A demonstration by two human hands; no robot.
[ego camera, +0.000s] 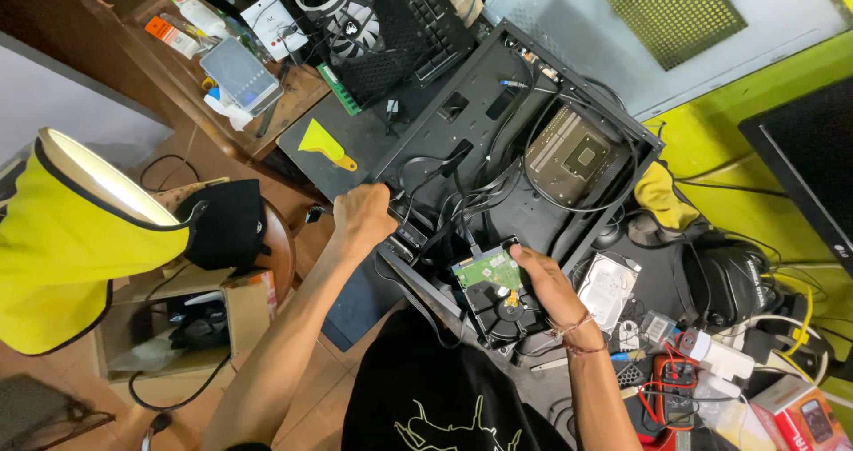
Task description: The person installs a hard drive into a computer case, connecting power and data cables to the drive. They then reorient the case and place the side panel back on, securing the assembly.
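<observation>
Right hand (544,284) was clamped on the hard drive (493,293), fingers wrapped over its right edge, board side up, at the near corner of the open black PC case (569,78); left hand (362,215) was closed in a fist on the case's left rim. Drive looked dense, rigid and shock-sensitive, exposed green circuit board (488,271) on top, so best held by the metal side edges, not the board. Case lay flat on a crowded bench, second drive (608,291) and multimeter (675,382) to the right, yellow lamp (75,238) left, little spare room.
</observation>
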